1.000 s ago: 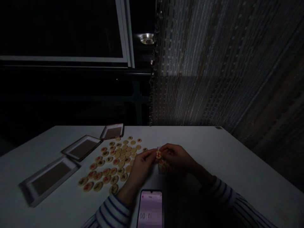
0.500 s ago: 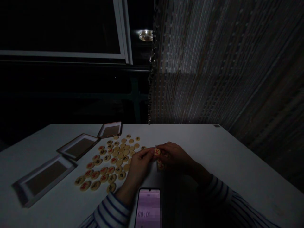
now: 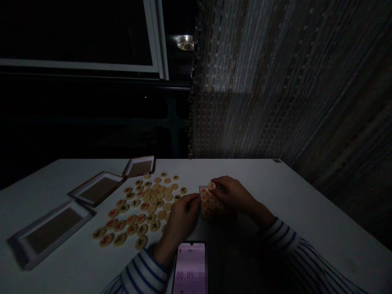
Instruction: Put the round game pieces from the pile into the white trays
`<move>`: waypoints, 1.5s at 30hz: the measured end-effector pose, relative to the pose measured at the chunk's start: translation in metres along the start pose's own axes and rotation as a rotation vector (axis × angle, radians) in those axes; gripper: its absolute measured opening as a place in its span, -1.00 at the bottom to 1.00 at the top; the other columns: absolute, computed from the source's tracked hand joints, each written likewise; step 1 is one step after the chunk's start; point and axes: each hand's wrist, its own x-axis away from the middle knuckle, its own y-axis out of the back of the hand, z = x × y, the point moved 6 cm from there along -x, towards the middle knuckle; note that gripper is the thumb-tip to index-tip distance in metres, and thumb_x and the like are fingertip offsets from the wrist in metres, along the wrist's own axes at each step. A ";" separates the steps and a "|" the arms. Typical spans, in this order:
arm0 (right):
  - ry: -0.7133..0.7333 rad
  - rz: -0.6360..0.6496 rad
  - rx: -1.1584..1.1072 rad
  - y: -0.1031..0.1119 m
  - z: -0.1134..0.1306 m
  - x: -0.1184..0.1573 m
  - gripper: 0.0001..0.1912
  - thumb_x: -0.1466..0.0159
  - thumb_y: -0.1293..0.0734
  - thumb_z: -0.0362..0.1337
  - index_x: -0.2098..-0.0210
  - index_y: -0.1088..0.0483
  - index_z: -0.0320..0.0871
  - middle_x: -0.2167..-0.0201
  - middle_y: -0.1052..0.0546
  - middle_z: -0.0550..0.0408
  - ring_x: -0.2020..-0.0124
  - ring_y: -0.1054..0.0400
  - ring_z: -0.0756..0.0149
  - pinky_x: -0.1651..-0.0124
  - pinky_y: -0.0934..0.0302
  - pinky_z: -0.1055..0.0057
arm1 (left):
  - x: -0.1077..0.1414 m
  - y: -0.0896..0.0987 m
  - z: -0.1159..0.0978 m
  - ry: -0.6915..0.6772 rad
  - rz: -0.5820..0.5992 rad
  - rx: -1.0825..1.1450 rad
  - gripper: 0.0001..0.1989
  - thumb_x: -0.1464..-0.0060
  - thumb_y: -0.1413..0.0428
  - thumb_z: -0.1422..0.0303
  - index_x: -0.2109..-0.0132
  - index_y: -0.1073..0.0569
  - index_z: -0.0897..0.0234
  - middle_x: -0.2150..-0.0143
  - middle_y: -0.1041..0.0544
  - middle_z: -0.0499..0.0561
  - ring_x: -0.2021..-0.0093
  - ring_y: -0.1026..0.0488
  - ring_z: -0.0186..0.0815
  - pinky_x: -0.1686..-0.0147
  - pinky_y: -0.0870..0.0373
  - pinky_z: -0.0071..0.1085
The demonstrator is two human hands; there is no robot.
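Note:
A small clear-sided box (image 3: 200, 210) holds several Chinese chess pieces (image 3: 204, 198) with red characters, stacked in rows. My right hand (image 3: 234, 194) is at the box's upper right, pinching one round chess piece (image 3: 212, 185) with a red character at its top edge. At the box's left side is my left hand (image 3: 183, 214), its fingers curled and the thumb and index tips against the box's left edge. Many wooden pieces (image 3: 152, 201) lie loose on the white table to the left, some face up in red or black, others blank side up.
A phone (image 3: 190, 265) with a running timer lies in front, between my forearms. Three shallow framed trays or lids (image 3: 99, 188) stand in a line at the left. A bead curtain (image 3: 239, 81) hangs behind the table (image 3: 306, 212). The room is dim.
My right hand has moved the red-marked piece away from my left fingers, to the box's top. The left hand has let go of that piece and drawn slightly back, uncovering the box's front.

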 end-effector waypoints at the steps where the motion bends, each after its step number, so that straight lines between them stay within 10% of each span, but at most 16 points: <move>1: -0.020 0.008 0.010 0.001 -0.003 0.000 -0.68 -0.18 -0.19 -0.22 0.11 -0.35 -0.18 0.21 -0.46 0.01 0.19 -0.29 0.30 0.10 -0.12 0.40 | 0.000 -0.001 0.000 -0.021 0.007 -0.030 -0.74 0.02 -0.01 0.31 0.21 -0.49 0.28 0.21 -0.53 0.06 0.19 -0.43 -0.26 0.16 -0.31 -0.35; 45: -0.122 0.269 0.396 -0.016 -0.030 0.003 -0.68 -0.21 -0.11 -0.17 0.18 -0.40 -0.11 0.27 -0.50 -0.02 0.22 -0.32 0.19 0.21 -0.04 0.33 | 0.006 -0.011 0.001 -0.119 0.077 -0.186 -0.72 -0.03 0.07 0.34 0.16 -0.46 0.26 0.20 -0.49 0.10 0.18 -0.39 -0.24 0.14 -0.27 -0.32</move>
